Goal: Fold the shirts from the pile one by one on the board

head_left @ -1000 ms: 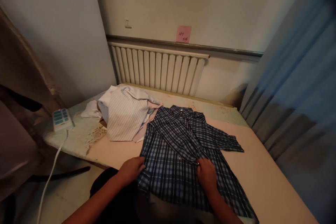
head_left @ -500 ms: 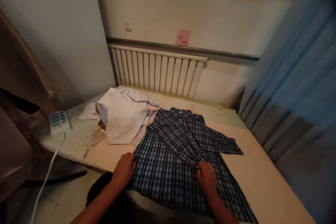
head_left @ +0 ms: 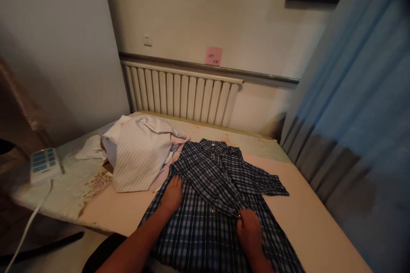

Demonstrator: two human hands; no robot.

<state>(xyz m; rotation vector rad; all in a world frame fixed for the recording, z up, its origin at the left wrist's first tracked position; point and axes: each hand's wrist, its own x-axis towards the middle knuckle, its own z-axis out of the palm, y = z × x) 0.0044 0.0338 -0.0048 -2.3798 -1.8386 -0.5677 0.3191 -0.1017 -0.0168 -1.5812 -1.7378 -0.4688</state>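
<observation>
A dark blue plaid shirt (head_left: 195,230) lies front up on the table, its collar toward the wall and its hem toward me. One sleeve (head_left: 208,175) is folded diagonally across the front. My right hand (head_left: 250,230) is closed on the cuff end of that sleeve. Over at the shirt's left side, just below the shoulder, my left hand (head_left: 172,195) rests on the cloth with its fingers stretched forward. The other sleeve (head_left: 256,179) stretches out to the right.
A heap of clothes with a striped white shirt (head_left: 141,153) lies left of the plaid shirt. A white power strip (head_left: 45,164) with a cord sits at the table's left corner. Behind the table is a radiator (head_left: 179,94); a blue curtain (head_left: 339,136) hangs at the right.
My left hand has moved from the shirt's lower left edge up toward the shoulder. My right hand stays on the cuff. The camera view has shifted somewhat.
</observation>
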